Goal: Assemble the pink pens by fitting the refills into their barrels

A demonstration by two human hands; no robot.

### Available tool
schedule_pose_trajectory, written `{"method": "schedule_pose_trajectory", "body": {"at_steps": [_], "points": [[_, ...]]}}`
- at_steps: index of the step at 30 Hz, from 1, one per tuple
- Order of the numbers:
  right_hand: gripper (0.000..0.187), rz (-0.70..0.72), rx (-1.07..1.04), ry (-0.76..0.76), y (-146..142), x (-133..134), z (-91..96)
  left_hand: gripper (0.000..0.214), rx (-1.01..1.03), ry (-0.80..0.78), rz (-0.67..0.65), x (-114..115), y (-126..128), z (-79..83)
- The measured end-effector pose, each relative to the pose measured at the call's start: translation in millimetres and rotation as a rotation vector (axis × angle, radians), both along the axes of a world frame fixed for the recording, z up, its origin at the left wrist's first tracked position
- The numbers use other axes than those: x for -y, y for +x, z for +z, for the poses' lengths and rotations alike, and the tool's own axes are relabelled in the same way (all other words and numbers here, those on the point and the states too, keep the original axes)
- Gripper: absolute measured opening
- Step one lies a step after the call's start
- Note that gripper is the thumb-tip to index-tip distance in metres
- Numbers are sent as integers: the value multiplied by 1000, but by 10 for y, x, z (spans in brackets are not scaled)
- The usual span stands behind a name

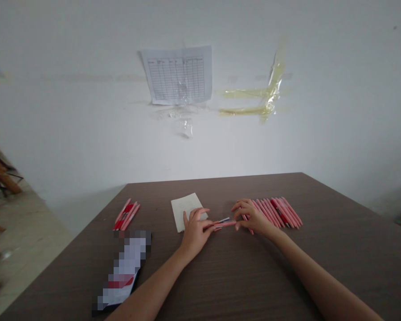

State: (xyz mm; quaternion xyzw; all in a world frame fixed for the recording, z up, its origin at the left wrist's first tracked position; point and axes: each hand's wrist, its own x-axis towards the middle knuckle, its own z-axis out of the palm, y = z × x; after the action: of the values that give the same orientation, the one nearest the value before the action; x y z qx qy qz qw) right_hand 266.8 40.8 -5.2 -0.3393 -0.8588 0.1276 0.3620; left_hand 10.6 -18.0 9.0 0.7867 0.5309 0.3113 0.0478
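Two bare hands are working over a brown table [227, 276], near a cream paper [181, 208], and from this paper I take all the places. The left hand [195, 229] lies partly over the right side of the paper, and its thumb and fingers are closed together on the ends of a small bunch of slim pens [224, 224]. This bunch, pink with a paler piece among it, points away from the paper toward the right.

Farther right of the paper is the right hand [252, 217], its fingers bent and its thumb low, near the free ends of the bunch. Between thumb and fingers some gap is visible, but whether they pinch a pen I cannot tell. Just beyond this hand, well to the right of the paper, lies a row of pens [276, 212], mostly pink, with some red; the hand covers its nearest part.

To the left of the paper lies a smaller group of pens [127, 215], pink and red, and nearer to the person a long blurred object [128, 261]. Behind and above the paper, a printed sheet [180, 78] hangs on the wall [87, 125].
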Motion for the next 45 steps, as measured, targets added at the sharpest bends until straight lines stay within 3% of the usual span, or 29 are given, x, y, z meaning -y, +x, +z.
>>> {"method": "schedule_pose_trajectory", "body": {"at_steps": [13, 24, 45], "points": [[27, 41, 72, -59, -8, 24, 18, 10, 15, -3, -4, -3, -3, 2], [7, 18, 67, -22, 24, 14, 47, 7, 3, -6, 29, -18, 10, -19], [19, 5, 56, -1, -31, 69, 107, 7, -60, -34, -28, 3, 15, -18]]}}
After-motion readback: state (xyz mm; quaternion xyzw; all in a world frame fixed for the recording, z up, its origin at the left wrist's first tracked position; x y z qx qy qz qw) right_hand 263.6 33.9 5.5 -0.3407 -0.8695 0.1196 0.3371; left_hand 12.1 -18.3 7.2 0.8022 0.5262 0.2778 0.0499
